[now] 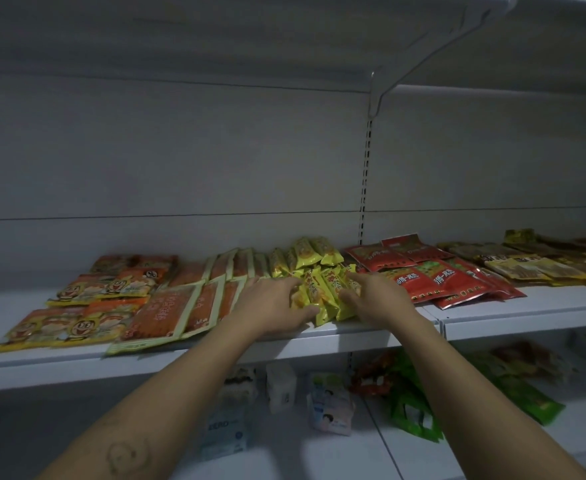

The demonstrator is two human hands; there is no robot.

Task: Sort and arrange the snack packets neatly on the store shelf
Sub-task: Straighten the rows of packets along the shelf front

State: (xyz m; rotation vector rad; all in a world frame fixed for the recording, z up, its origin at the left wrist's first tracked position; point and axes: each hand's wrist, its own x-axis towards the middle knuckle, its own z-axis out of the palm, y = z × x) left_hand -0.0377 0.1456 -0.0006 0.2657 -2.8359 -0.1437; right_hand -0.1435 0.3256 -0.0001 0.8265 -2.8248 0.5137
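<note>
A cluster of small yellow snack packets (322, 291) lies near the front of the white shelf (513, 320). My left hand (270, 303) rests against the cluster's left side, thumb under a packet and fingers laid over it. My right hand (374, 294) presses on the cluster's right side with fingers extended. More yellow packets (314, 254) are piled behind. To the left lie orange-red flat packets (167, 310) and orange cartoon-face packets (77, 323). Red packets (433, 275) lie to the right.
Brown and yellow packets (533, 265) fill the shelf's far right. The lower shelf holds white and blue packs (329, 407), green bags (412, 407) and red bags (371, 379). A bracket (374, 98) carries the upper shelf above.
</note>
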